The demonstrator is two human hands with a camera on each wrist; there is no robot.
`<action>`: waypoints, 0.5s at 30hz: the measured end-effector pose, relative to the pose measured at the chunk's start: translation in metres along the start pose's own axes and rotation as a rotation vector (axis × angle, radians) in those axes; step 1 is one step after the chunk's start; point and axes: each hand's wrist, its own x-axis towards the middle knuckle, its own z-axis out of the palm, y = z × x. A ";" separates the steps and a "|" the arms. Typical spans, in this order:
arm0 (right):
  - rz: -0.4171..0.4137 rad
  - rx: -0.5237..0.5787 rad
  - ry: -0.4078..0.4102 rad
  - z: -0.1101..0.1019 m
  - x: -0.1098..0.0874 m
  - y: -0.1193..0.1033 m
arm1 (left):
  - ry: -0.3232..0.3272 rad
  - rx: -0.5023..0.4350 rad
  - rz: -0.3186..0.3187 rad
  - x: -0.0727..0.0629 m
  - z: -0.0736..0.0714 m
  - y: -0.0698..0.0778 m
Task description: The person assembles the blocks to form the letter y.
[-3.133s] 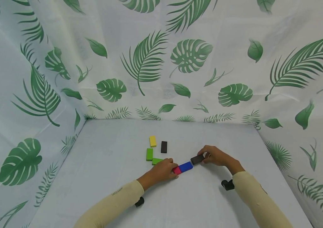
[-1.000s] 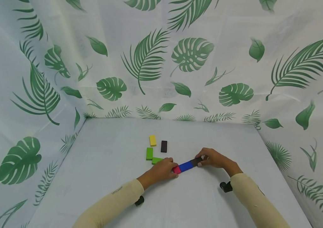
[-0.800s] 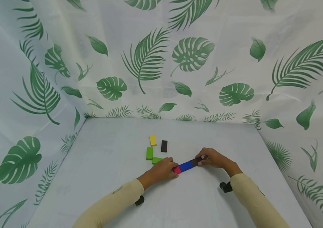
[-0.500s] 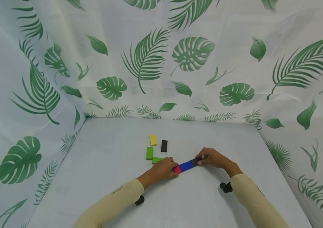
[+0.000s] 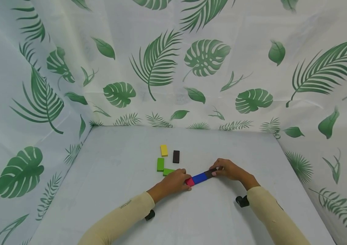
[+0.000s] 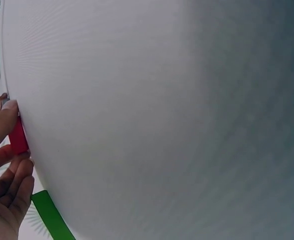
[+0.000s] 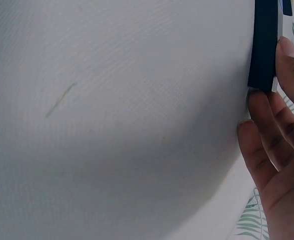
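In the head view a red block [image 5: 190, 182], a blue block [image 5: 199, 178] and a black block [image 5: 209, 174] lie end to end in a slanting row on the table. My left hand [image 5: 173, 182] pinches the red block, covering part of it; the left wrist view shows thumb and finger at the red block [image 6: 19, 137]. At the row's other end my right hand [image 5: 229, 170] pinches the black block, which looks dark blue-black in the right wrist view [image 7: 264, 50]. A green block [image 5: 168, 172] lies just behind the left hand, partly hidden by it.
Farther back lie another green block [image 5: 160, 164], a yellow block [image 5: 164, 150] and a second black block [image 5: 176, 156]. The white table [image 5: 124, 153] is walled by leaf-printed cloth [image 5: 207, 102] at the back and both sides. Small black devices [image 5: 242, 201] sit by the wrists.
About three seconds ago a gap stood between the black and blue blocks; my right hand has brought the black block left against the blue one. Over the last second both hands hold nearly still.
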 end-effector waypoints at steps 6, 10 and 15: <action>0.009 0.002 -0.005 0.000 -0.002 -0.001 | -0.014 -0.015 0.008 0.000 0.000 0.001; -0.012 -0.002 -0.003 -0.001 -0.001 -0.002 | -0.006 -0.014 0.018 0.000 0.000 0.001; -0.032 -0.009 0.003 -0.002 -0.001 -0.002 | 0.001 -0.007 0.028 -0.001 -0.003 0.002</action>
